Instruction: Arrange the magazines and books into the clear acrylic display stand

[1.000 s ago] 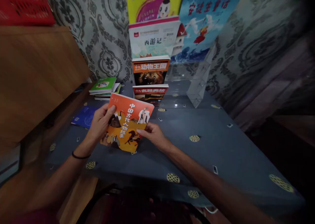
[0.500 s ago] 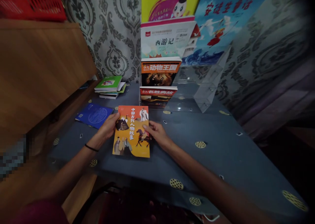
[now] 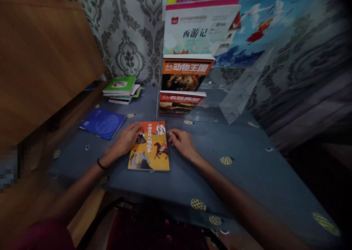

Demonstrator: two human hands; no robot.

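Note:
An orange-and-yellow book (image 3: 150, 158) with Chinese lettering and painted figures lies face up on the patterned blue-grey tablecloth. Across its upper left part rests my left hand (image 3: 127, 138), fingers stretched out over the cover, with a black band on the wrist. Just off the book's right edge is my right hand (image 3: 181, 142), loosely bent and apart from it, holding nothing that I can see. To the left lies a blue booklet (image 3: 103, 123), close to my left hand but not touched.
Behind the book stands a clear acrylic display rack (image 3: 233, 103) with several upright books, among them a lion-covered book (image 3: 187, 74). A small stack of books (image 3: 119, 87) sits at the back left. A wooden cabinet (image 3: 46, 52) borders the left side.
The book has come down flat onto the table. My right hand has let go and drawn off its right edge; my left hand has shifted from gripping its side to lying on its cover.

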